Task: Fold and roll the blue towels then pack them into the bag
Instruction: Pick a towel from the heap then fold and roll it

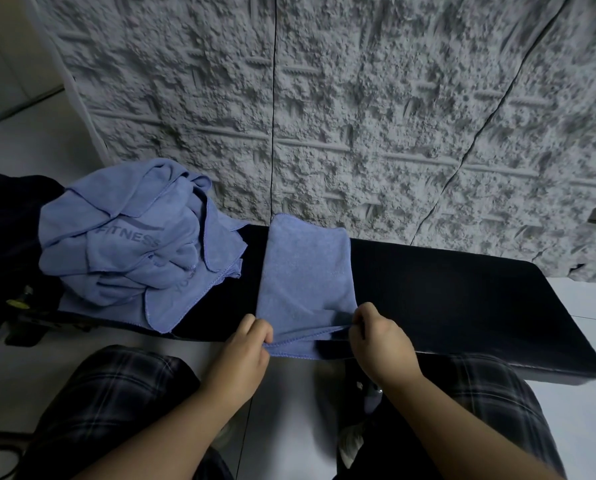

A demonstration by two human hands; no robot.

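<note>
Folded towel (303,271): soft, light, limp; lies across counter (462,299).
Hold: left hand (244,344) and right hand (376,337) fingers pinch its near-edge hem corners.

We see two bare forearms with no sleeves, watch or rings, ending in the left hand (246,344) and right hand (379,336). Below them, both legs wear dark plaid trousers (116,393) crossed by thin pale lines.
</note>
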